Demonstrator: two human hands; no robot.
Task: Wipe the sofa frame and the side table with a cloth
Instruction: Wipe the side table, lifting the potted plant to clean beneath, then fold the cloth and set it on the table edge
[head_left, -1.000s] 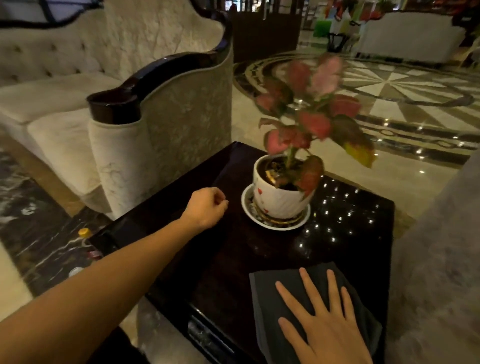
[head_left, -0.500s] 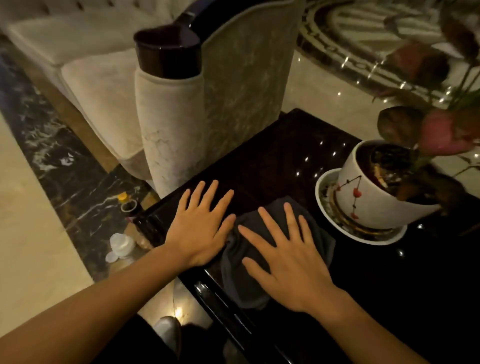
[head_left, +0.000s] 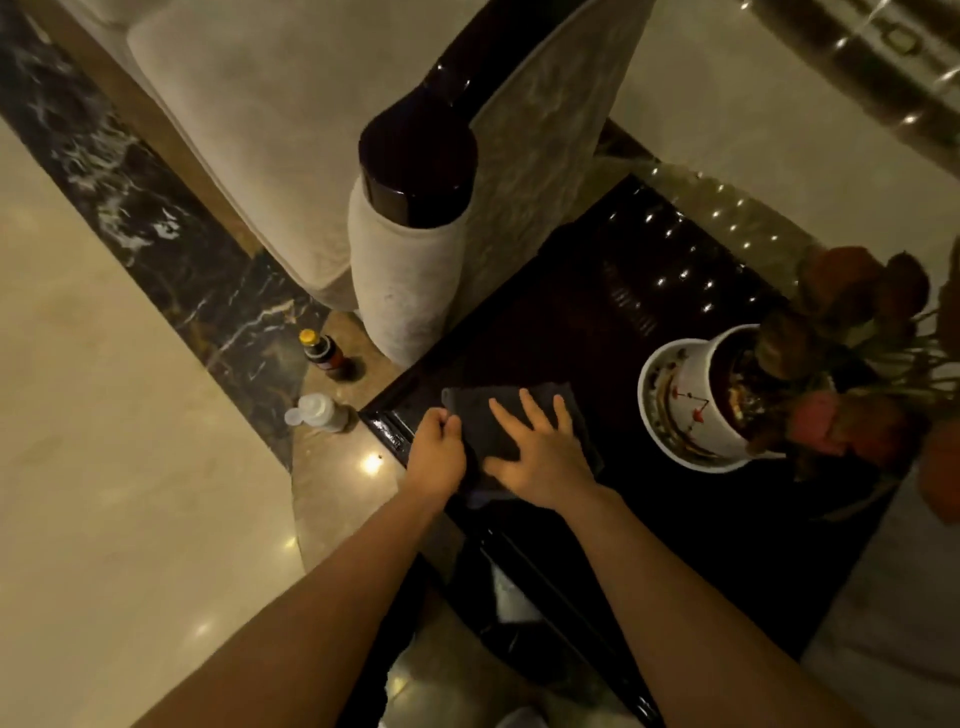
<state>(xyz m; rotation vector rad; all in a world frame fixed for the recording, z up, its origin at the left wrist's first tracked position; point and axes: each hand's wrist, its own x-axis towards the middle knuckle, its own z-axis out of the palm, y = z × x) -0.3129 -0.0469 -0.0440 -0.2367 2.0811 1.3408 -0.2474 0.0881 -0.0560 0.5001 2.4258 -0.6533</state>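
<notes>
Cloth (head_left: 506, 415), dark grey and folded, flat on near-left corner of glossy dark side table (head_left: 597, 322), at about 6 o'clock from centre of view. Pressed down by right hand (head_left: 540, 452), palm flat, fingers (head_left: 530, 410) spread and stretched toward 12 o'clock, not closed around anything. Left hand (head_left: 436, 452) just beside, at 9 o'clock of cloth, fingers curled, pinching left edge of cloth at table rim. Sofa frame (head_left: 421, 161), dark wooden armrest end, at 11 o'clock from cloth, above pale upholstered arm. White flower pot (head_left: 696, 395) with red leaves on saucer at 3 o'clock, apart from cloth. Two small bottles on floor at 9 o'clock: dark bottle (head_left: 324, 353) with yellow cap, white bottle (head_left: 317, 410) lying.
</notes>
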